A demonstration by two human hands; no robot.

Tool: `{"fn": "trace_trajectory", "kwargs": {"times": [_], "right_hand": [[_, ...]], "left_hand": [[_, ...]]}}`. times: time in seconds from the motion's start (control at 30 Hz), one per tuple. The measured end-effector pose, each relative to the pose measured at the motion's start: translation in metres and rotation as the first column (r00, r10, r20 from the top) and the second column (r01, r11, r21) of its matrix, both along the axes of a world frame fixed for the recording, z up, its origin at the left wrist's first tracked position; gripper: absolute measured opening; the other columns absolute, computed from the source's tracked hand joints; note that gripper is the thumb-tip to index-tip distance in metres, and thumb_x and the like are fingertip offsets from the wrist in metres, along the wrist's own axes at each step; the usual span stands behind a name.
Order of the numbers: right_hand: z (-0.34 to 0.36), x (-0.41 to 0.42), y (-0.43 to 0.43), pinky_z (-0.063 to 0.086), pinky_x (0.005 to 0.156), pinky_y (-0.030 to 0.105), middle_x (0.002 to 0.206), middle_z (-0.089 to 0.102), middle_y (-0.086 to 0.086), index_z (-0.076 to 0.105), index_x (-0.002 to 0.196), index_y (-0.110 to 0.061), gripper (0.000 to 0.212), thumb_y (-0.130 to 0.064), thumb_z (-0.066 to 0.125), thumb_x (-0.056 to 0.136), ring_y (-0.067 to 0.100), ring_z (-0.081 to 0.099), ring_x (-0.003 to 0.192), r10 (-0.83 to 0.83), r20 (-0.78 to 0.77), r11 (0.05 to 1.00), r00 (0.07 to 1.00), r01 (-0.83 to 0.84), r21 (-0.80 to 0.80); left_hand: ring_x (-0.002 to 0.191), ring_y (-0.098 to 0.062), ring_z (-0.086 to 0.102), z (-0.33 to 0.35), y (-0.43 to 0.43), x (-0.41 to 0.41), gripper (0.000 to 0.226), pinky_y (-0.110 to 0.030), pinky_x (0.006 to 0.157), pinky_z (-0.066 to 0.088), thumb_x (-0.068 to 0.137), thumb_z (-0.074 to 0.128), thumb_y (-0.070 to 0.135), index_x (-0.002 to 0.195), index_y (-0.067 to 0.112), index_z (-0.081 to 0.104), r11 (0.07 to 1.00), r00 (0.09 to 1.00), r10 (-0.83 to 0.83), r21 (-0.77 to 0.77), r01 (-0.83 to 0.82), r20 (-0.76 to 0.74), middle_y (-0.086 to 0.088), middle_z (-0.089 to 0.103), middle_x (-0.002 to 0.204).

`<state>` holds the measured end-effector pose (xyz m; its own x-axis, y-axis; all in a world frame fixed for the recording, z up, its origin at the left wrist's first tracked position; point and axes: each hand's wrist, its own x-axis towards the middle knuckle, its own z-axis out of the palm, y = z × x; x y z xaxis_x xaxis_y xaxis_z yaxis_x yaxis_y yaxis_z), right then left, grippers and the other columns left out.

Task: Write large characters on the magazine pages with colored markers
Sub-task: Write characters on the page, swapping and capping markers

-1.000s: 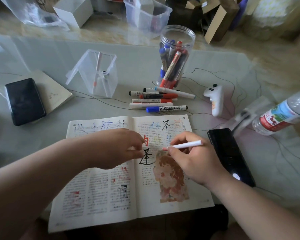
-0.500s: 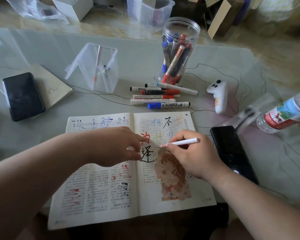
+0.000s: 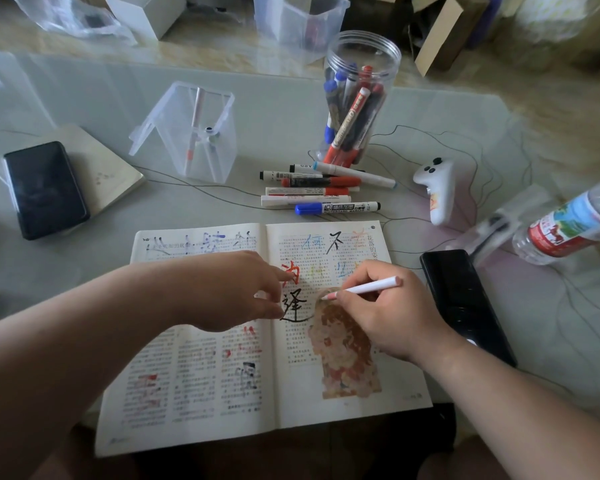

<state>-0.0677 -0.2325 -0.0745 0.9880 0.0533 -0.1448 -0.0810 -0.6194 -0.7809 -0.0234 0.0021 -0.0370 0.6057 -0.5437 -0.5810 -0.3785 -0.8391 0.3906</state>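
An open magazine (image 3: 201,382) lies at the table's near edge, its pages bearing large characters in black, red and blue. My right hand (image 3: 392,313) grips a white marker with a pink tip (image 3: 368,288); the tip touches the right page just above a brownish picture, to the right of a black character. My left hand (image 3: 232,292) rests on the gutter between the pages, its fingertips pressing the paper beside the red and black characters. Several loose markers (image 3: 323,192) lie beyond the magazine. A clear jar (image 3: 357,109) behind them stands full of markers.
A black phone (image 3: 465,303) lies right of the magazine, another phone (image 3: 45,188) on a notebook at far left. A clear plastic box (image 3: 194,133), a white controller (image 3: 437,188), a lying water bottle (image 3: 568,226) and thin cables share the tabletop.
My right hand has slid the pink marker tip slightly left and down on the right page. The view has shifted a little; my left hand stays put.
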Motion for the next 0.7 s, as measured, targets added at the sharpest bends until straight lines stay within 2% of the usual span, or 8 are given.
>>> {"fn": "trace_trajectory", "kwargs": {"times": [0.07, 0.2, 0.3, 0.4, 0.5, 0.57, 0.63, 0.7], "right_hand": [[0.0009, -0.0003, 0.0002, 0.036, 0.049, 0.011, 0.061, 0.062, -0.012, 0.068, 0.07, -0.017, 0.02, -0.024, 0.081, 0.083, 0.003, 0.053, 0.055, 0.01, 0.008, 1.0, 1.0, -0.01, -0.004], [0.0024, -0.0008, 0.0016, 0.036, 0.048, 0.012, 0.057, 0.06, -0.018, 0.067, 0.069, -0.017, 0.019, -0.02, 0.078, 0.084, 0.002, 0.054, 0.055, -0.003, 0.002, 1.0, 1.0, 0.003, -0.005], [0.0022, -0.0003, 0.0007, 0.037, 0.048, 0.015, 0.062, 0.066, -0.009, 0.065, 0.067, -0.016, 0.019, -0.016, 0.077, 0.083, 0.006, 0.059, 0.058, -0.008, -0.001, 1.0, 1.0, 0.008, -0.014], [0.0016, 0.0004, -0.0002, 0.046, 0.053, 0.026, 0.068, 0.069, 0.001, 0.061, 0.065, -0.015, 0.019, -0.013, 0.071, 0.081, 0.015, 0.065, 0.069, 0.025, -0.037, 0.999, 0.999, -0.026, -0.038], [0.0005, 0.0017, -0.001, 0.039, 0.049, 0.018, 0.066, 0.065, 0.002, 0.06, 0.064, -0.014, 0.02, -0.013, 0.072, 0.081, 0.013, 0.057, 0.063, 0.047, -0.054, 0.997, 0.997, -0.051, -0.061], [0.0002, 0.0027, -0.0012, 0.038, 0.049, 0.018, 0.066, 0.064, 0.0, 0.061, 0.066, -0.015, 0.021, -0.017, 0.075, 0.082, 0.01, 0.054, 0.059, 0.067, -0.066, 0.996, 0.996, -0.071, -0.061], [0.0026, 0.0031, -0.0004, 0.04, 0.051, 0.016, 0.068, 0.065, -0.003, 0.065, 0.07, -0.017, 0.02, -0.023, 0.079, 0.084, 0.006, 0.054, 0.06, 0.094, -0.076, 0.995, 0.993, -0.096, -0.022], [0.0066, 0.0051, -0.0005, 0.046, 0.057, 0.022, 0.07, 0.069, -0.002, 0.07, 0.072, -0.015, 0.017, -0.023, 0.081, 0.082, 0.007, 0.059, 0.063, 0.066, -0.072, 0.994, 0.995, -0.059, 0.095]], "left_hand": [[0.136, 0.002, 0.035, 0.0008, -0.0006, -0.0002, 0.024, -0.03, 0.116, 0.028, 0.099, 0.053, 0.049, 0.097, 0.032, 0.069, 1.0, 1.0, 0.007, -0.002, -0.007, -0.003, 0.035, 0.033, 0.152], [0.136, 0.001, 0.036, 0.0019, -0.0015, -0.0008, 0.022, -0.031, 0.117, 0.028, 0.1, 0.053, 0.049, 0.094, 0.034, 0.067, 1.0, 1.0, 0.002, 0.001, -0.002, -0.001, 0.034, 0.033, 0.153], [0.136, 0.001, 0.036, 0.0034, -0.0025, -0.0017, 0.02, -0.032, 0.116, 0.029, 0.1, 0.052, 0.05, 0.09, 0.037, 0.063, 1.0, 1.0, 0.0, 0.005, 0.0, -0.003, 0.034, 0.032, 0.153], [0.136, -0.001, 0.036, 0.0048, -0.003, -0.0023, 0.018, -0.035, 0.117, 0.029, 0.1, 0.052, 0.05, 0.087, 0.04, 0.06, 1.0, 1.0, 0.007, 0.008, -0.007, -0.003, 0.034, 0.032, 0.154], [0.137, 0.0, 0.034, 0.0049, -0.0033, -0.0021, 0.02, -0.034, 0.118, 0.028, 0.1, 0.051, 0.05, 0.086, 0.039, 0.059, 1.0, 1.0, -0.001, 0.01, 0.001, 0.002, 0.035, 0.032, 0.153], [0.137, 0.0, 0.035, 0.0049, -0.0035, -0.0021, 0.021, -0.034, 0.117, 0.028, 0.1, 0.051, 0.049, 0.083, 0.039, 0.058, 1.0, 1.0, 0.002, 0.011, -0.002, 0.003, 0.035, 0.032, 0.153], [0.136, 0.0, 0.036, 0.0048, -0.0034, -0.0025, 0.022, -0.034, 0.117, 0.029, 0.1, 0.052, 0.05, 0.083, 0.038, 0.058, 1.0, 1.0, 0.0, 0.008, 0.0, 0.013, 0.034, 0.033, 0.153], [0.135, -0.001, 0.039, 0.0041, -0.0033, -0.0027, 0.02, -0.034, 0.116, 0.031, 0.099, 0.053, 0.05, 0.085, 0.037, 0.061, 1.0, 1.0, 0.022, -0.01, -0.021, 0.02, 0.034, 0.036, 0.152]]}}
